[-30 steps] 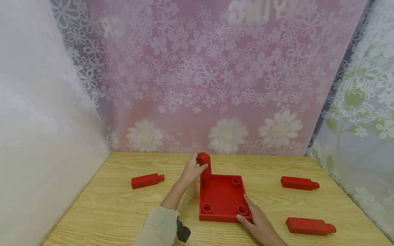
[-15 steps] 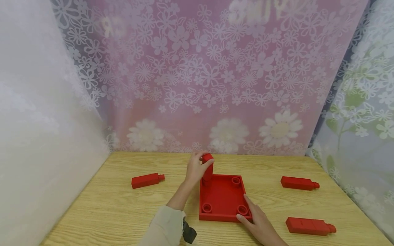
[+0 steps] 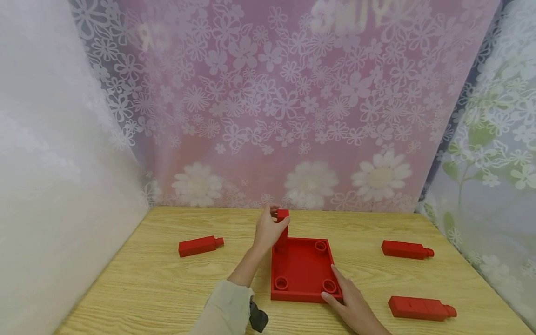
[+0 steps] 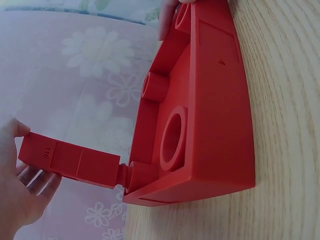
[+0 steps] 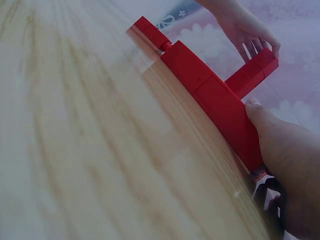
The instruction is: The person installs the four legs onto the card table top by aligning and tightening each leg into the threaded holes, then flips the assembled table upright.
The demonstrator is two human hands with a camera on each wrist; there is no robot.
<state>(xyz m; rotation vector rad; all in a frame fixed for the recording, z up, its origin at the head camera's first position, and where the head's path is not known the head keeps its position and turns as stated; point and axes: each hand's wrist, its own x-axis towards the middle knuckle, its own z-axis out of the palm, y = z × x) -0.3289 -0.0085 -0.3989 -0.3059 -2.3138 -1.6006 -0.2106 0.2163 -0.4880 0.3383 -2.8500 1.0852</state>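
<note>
My left hand (image 3: 265,231) pinches the upper end of a square red table leg (image 3: 283,235). The leg stands upright at the far left corner of an upturned red tabletop (image 3: 295,296). In the left wrist view, the narrow round end of the leg (image 4: 70,161) meets the corner socket (image 4: 142,175), with a short piece of its neck still showing. My right hand (image 3: 352,302) grips the near right corner of the tabletop, thumb on the front rim and fingers along the right side. The other corner sockets (image 3: 320,246) hold nothing.
One loose red leg (image 3: 198,246) lies on the wooden table (image 3: 167,293) to the left. Two more lie to the right, a farther leg (image 3: 406,250) and a nearer leg (image 3: 420,308). A flowered curtain (image 3: 268,116) hangs behind the table.
My left hand has shifted slightly right with the leg's upper end. The leg has turned, so its top now sits square with the tabletop. My right hand stays in place.
</note>
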